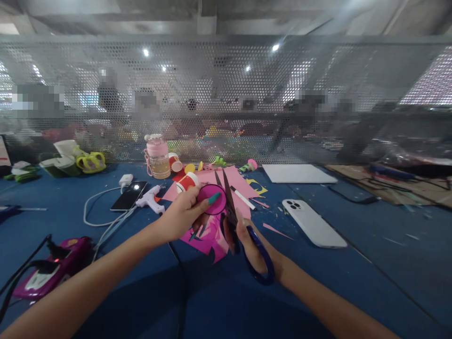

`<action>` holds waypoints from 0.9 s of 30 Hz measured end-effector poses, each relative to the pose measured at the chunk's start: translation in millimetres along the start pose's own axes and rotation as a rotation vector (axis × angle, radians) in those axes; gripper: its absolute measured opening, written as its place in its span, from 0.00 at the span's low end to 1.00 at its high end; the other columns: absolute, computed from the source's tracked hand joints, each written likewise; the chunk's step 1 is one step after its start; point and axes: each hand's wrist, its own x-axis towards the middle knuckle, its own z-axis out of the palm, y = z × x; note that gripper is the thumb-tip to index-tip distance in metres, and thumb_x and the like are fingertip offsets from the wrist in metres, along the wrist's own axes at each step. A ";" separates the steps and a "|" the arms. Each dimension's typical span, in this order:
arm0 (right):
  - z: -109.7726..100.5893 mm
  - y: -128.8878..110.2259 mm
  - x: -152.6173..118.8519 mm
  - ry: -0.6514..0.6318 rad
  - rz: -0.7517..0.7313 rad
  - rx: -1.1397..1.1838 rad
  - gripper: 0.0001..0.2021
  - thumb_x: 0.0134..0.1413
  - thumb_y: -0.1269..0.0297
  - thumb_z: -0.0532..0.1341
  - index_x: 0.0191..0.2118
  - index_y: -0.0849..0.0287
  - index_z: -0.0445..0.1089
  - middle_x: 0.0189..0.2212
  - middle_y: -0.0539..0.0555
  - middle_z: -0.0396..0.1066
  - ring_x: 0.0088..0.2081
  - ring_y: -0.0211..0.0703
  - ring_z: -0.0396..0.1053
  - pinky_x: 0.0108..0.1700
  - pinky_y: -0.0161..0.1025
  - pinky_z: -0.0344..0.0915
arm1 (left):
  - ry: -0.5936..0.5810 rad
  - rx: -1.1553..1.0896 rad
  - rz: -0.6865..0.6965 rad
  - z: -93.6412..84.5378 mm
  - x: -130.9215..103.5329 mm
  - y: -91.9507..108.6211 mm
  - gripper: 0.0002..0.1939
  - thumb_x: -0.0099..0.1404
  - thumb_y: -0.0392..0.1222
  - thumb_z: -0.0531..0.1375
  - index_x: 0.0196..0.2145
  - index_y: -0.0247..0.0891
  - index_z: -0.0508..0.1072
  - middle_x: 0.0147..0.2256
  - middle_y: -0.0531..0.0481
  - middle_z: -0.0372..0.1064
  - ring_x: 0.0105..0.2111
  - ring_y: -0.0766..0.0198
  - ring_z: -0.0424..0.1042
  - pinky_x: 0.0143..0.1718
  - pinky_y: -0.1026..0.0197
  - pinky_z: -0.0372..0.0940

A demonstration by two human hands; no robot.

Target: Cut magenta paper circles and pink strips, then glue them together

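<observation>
Between the thumb and fingers of my left hand (190,207) is a round magenta paper disc (211,194) with a dark outline around its edge. My right hand (252,245) grips a pair of scissors (229,207) by blue handles, its blades pointing up and slightly parted. The blades stand just right of the disc; whether they touch it I cannot tell. Under both hands lie cut magenta paper scraps (212,240) and a sheet of pink paper (240,181). A white marker (243,197) rests on the pink sheet.
A glue gun (151,200), a black phone (129,196) and a magenta power strip (56,266) with cables lie to the left. Behind stands a pink-capped bottle (157,157) beside red-and-white paper cups (187,181). On the right is a white phone (312,223). A perforated metal screen (226,94) borders the table.
</observation>
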 end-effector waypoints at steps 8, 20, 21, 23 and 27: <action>0.5 3.3 1.5 -0.006 -0.026 0.007 0.30 0.51 0.32 0.36 0.22 0.53 0.54 0.14 0.48 0.59 0.18 0.39 0.63 0.24 0.38 0.65 | 0.006 -0.009 -0.039 0.6 -0.4 -1.5 0.10 0.63 0.46 0.54 0.33 0.37 0.59 0.14 0.62 0.58 0.11 0.76 0.55 0.12 0.72 0.53; -1.1 3.3 1.6 -0.031 -0.033 0.004 0.29 0.51 0.32 0.36 0.22 0.52 0.53 0.14 0.48 0.59 0.19 0.40 0.63 0.25 0.38 0.65 | -0.024 0.005 -0.033 -0.6 0.0 -5.4 0.08 0.65 0.45 0.53 0.35 0.37 0.59 0.14 0.63 0.58 0.11 0.75 0.56 0.12 0.72 0.53; -1.5 3.5 1.6 -0.036 -0.033 0.000 0.29 0.51 0.32 0.36 0.22 0.52 0.53 0.14 0.48 0.59 0.19 0.40 0.63 0.25 0.38 0.64 | -0.028 0.006 -0.029 -0.7 0.1 -5.4 0.08 0.65 0.45 0.53 0.34 0.38 0.59 0.14 0.63 0.59 0.11 0.75 0.57 0.12 0.72 0.53; -2.4 4.8 1.4 -0.051 -0.029 -0.007 0.29 0.51 0.32 0.35 0.22 0.53 0.53 0.14 0.48 0.59 0.18 0.39 0.62 0.24 0.38 0.63 | -0.043 0.006 -0.020 -1.4 0.3 -5.2 0.09 0.65 0.45 0.52 0.31 0.38 0.58 0.14 0.62 0.59 0.11 0.75 0.57 0.12 0.72 0.53; -3.7 6.6 1.2 -0.068 -0.038 -0.025 0.30 0.51 0.32 0.35 0.23 0.53 0.54 0.15 0.47 0.58 0.19 0.39 0.61 0.25 0.38 0.63 | -0.073 0.020 -0.017 -4.0 1.0 -4.6 0.10 0.65 0.45 0.52 0.30 0.39 0.57 0.14 0.62 0.59 0.11 0.76 0.56 0.12 0.72 0.53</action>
